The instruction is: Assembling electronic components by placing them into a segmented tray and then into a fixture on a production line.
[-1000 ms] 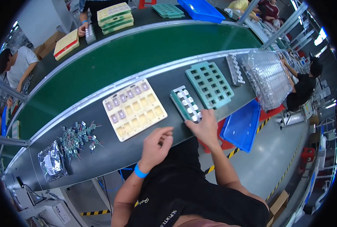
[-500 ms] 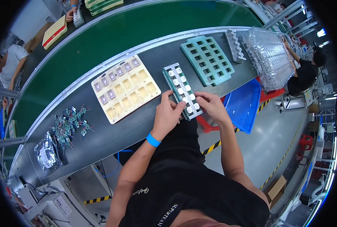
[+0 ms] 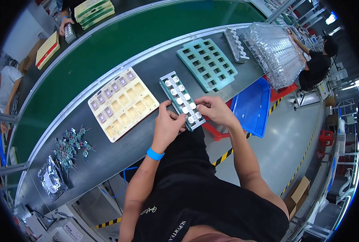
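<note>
A long metal-and-green fixture (image 3: 168, 75) stands tilted at the bench's near edge, carrying a row of small white rounded pieces (image 3: 183, 98). My left hand (image 3: 168, 123) grips its left side near the lower end, thumb close to the white pieces. On the opposite side, my right hand (image 3: 216, 111) has thumb and forefinger closed at the fixture's edge, beside one of the lower white pieces. Whether the right fingertips pinch that piece or only the edge is hard to see. Left of the fixture lies a cream tray (image 3: 125, 104) with small purplish square parts in some pockets.
Beyond the fixture lie a green pocketed tray (image 3: 207, 64), another metal fixture (image 3: 236, 45) and stacked clear plastic trays (image 3: 274, 54). Wired circuit boards (image 3: 69, 149) and a silvery bag (image 3: 52, 177) lie left. A blue bin (image 3: 250, 107) stands right. Co-workers sit across the green conveyor (image 3: 147, 44) and far right.
The whole view has shifted, so the bench things appear further left. Both hands stay at the fixture's lower end, with only slight finger movement.
</note>
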Demonstrator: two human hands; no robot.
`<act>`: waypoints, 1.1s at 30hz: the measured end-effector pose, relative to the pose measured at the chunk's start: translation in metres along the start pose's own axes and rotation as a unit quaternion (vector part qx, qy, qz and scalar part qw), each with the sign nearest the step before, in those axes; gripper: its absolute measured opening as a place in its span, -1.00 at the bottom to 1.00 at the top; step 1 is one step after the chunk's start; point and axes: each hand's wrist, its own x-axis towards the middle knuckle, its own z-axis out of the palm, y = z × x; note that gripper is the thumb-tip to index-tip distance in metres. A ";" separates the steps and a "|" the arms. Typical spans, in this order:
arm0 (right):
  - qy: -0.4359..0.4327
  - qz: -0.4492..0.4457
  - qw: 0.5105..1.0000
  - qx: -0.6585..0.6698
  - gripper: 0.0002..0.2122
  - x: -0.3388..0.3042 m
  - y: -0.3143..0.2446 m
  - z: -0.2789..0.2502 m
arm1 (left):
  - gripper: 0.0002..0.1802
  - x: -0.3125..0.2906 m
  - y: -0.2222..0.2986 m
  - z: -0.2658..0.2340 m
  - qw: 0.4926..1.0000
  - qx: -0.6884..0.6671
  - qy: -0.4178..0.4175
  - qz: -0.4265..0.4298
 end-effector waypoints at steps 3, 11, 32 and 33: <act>-0.026 -0.011 0.998 0.053 -0.67 0.002 0.009 -0.005 | -0.28 -0.002 -0.001 0.000 1.000 -0.016 -0.003 -0.005; -0.070 0.030 0.995 0.066 -0.66 0.011 0.001 -0.014 | -0.26 0.000 0.001 0.003 1.000 -0.015 -0.001 -0.011; 0.200 -0.306 0.913 -0.182 -0.69 -0.034 -0.046 0.084 | -0.46 -0.018 0.014 -0.008 0.973 -0.164 -0.003 0.164; 0.209 -0.356 0.885 -0.215 -0.66 -0.029 -0.043 0.086 | -0.49 -0.019 0.017 -0.010 0.971 -0.182 -0.009 0.152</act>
